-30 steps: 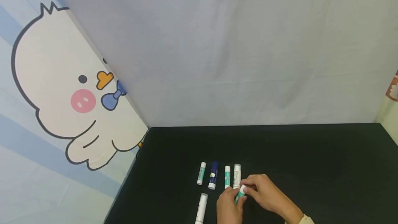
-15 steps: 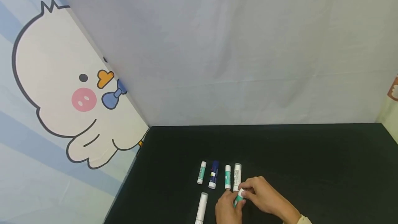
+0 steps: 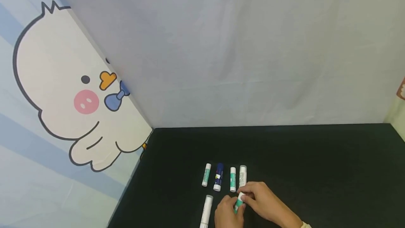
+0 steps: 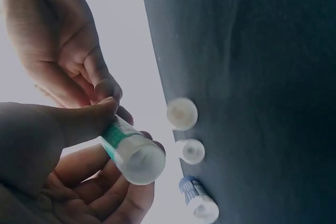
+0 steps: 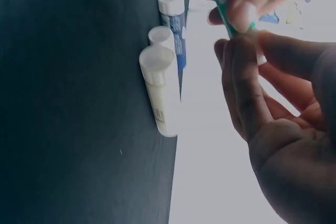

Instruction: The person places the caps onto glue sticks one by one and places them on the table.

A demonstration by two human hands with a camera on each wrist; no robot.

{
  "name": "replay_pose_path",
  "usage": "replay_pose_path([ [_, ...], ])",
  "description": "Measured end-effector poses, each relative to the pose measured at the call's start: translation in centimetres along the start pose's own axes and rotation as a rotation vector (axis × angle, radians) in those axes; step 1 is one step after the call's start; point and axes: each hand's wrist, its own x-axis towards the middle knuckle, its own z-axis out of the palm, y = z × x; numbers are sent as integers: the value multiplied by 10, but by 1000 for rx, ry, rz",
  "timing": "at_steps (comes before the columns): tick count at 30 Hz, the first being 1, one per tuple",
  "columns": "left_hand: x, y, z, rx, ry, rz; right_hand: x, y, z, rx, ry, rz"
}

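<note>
In the head view, my left hand (image 3: 227,213) grips the body of a green-and-white glue stick (image 3: 239,203) between thumb and fingers. Pinching its white capped end is my right hand (image 3: 260,200). The stick is tilted, and the left wrist view shows its round white base (image 4: 140,161) pointing toward that camera. Just beyond the hands stand a white glue stick (image 3: 242,175), partly covered by the right fingers, and a second green-and-white glue stick (image 3: 232,179). In the right wrist view the fingers of both hands meet around the stick and hide its cap.
Further left stand a dark blue glue stick (image 3: 218,177) and a small green-and-white one (image 3: 206,175). A large white glue stick (image 3: 206,210) is left of my left hand. All are on a black table (image 3: 316,164), with a pale cloth wall (image 3: 253,62) behind it.
Both hands have shifted slightly left and down with the held glue stick, uncovering the lower end of the green-and-white stick behind. The other glue sticks stay in their places.
</note>
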Motion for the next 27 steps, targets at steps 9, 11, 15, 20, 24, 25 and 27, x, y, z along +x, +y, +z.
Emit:
replay_pose_path([
  [9,0,-13,5,98,26,-55,1,-6,19,-7,4,79],
  [11,0,-17,7,120,24,-67,0,-8,23,-23,12,91],
  [15,4,-26,10,149,-20,-119,1,-10,32,-62,35,108],
  [20,6,-33,10,199,-40,-139,4,-10,40,-54,66,96],
  [24,6,-33,7,227,-58,-127,5,-7,45,-33,85,73],
  [25,5,-33,6,233,-59,-133,5,-6,46,-25,86,71],
  [27,5,-33,6,249,-69,-148,6,-5,48,-18,85,76],
])
